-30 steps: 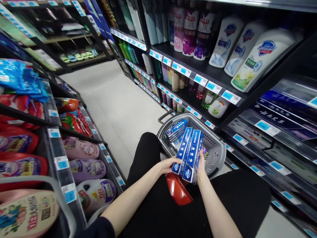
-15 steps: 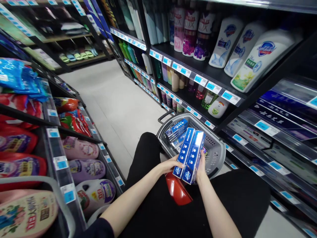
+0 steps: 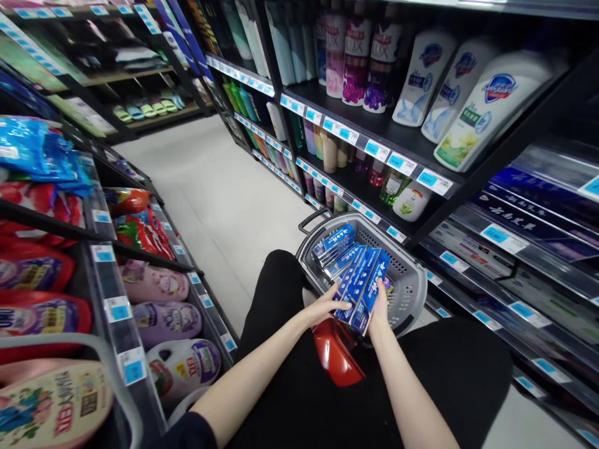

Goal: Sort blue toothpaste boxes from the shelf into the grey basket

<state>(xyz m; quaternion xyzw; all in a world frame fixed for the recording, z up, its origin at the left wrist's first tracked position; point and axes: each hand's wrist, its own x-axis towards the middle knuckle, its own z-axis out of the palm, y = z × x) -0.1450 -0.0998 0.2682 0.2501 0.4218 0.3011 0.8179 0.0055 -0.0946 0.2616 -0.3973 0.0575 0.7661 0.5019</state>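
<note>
Both hands [image 3: 350, 308] hold blue boxes [image 3: 362, 288] over the basket [image 3: 412, 293].

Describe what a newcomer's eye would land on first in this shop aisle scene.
Both hands, left hand and right hand, grip blue toothpaste boxes over a grey shopping basket at centre. Big white body wash bottles lean on the upper right shelf; pink detergent jugs lie lower left.

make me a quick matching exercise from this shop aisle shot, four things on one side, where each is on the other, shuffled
Things:
1. blue boxes
2. grey basket
3. white bottles
4. slippers

Places:
A. far shelf at the aisle's end
B. on the floor beside the person's knees
C. in both hands
D. upper shelf on the right

Pairs: 1-C, 2-B, 3-D, 4-A
</note>
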